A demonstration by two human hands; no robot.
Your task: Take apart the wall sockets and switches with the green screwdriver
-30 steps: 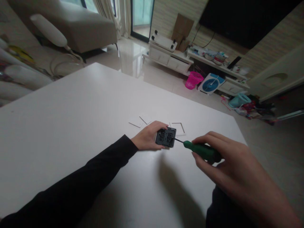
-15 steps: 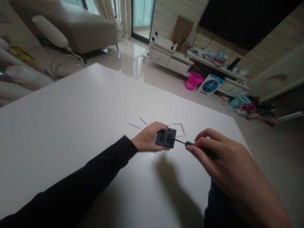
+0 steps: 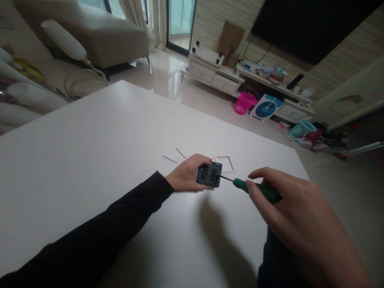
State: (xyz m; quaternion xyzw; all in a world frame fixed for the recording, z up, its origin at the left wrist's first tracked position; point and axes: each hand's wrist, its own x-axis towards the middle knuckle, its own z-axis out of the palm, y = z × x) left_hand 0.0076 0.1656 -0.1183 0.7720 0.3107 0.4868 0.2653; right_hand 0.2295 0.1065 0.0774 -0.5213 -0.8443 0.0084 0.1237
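Observation:
My left hand (image 3: 187,174) grips a small black wall switch module (image 3: 209,175) by its left side, tilted so its moulded face is toward me. The tip of a green-handled screwdriver (image 3: 240,184) meets the right part of that face. My right hand (image 3: 288,200) is around the screwdriver's handle, thumb on the near side and fingers curled loosely over the back. Just beyond the module lies a white square frame (image 3: 228,171). Two thin white switch plates (image 3: 171,155) lie behind my left hand, partly hidden by it.
All this is over a white table (image 3: 90,148). Past its far edge stand a low white cabinet (image 3: 204,72), a pink basket (image 3: 244,103), a blue and white fan (image 3: 265,108) and a teal basket (image 3: 303,128). A grey sofa (image 3: 120,44) is at the far left.
My right hand has shifted back along the screwdriver, its fingers loosening so more of the green handle shows. The left hand and the module have stayed almost still.

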